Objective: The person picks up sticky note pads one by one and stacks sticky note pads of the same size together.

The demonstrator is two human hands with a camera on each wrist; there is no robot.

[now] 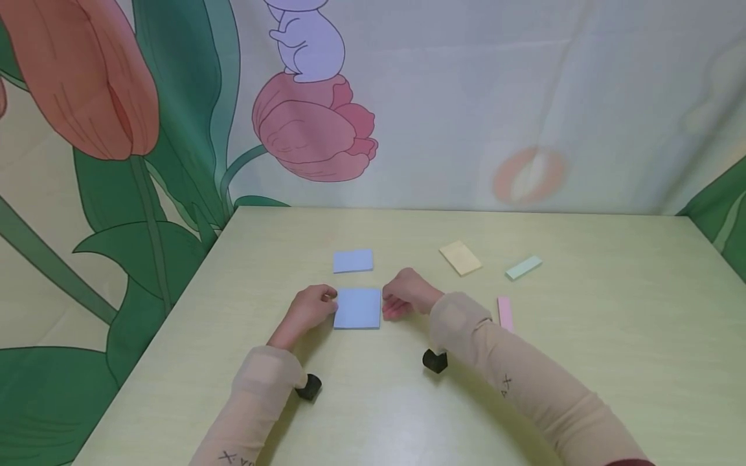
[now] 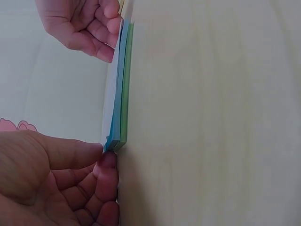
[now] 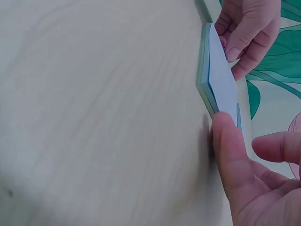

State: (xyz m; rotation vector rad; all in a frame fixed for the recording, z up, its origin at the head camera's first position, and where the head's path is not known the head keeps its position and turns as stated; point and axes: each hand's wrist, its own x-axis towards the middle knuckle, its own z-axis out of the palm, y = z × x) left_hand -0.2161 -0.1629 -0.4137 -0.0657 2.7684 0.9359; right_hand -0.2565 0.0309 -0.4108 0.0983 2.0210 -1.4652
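A square blue sticky note pad point(image 1: 357, 309) lies flat on the table between the two hands. From the side, in the left wrist view, its edge shows blue layers over a green layer point(image 2: 125, 89). My left hand point(image 1: 309, 307) is at the pad's left edge, where thumb and forefinger meet and pinch its corner; the other fingers are curled in. Across from it is my right hand point(image 1: 408, 294), one fingertip point(image 3: 222, 123) right at the pad's edge. Its thumb point(image 3: 275, 146) stands apart from that finger, with a gap between them.
Behind the square pad lies a smaller blue pad point(image 1: 353, 261). To the right are a pale yellow pad point(image 1: 460, 258), a narrow mint strip point(image 1: 523, 267) and a pink strip point(image 1: 505, 312), partly behind the right sleeve. A printed cloth point(image 1: 437, 116) hangs behind the table.
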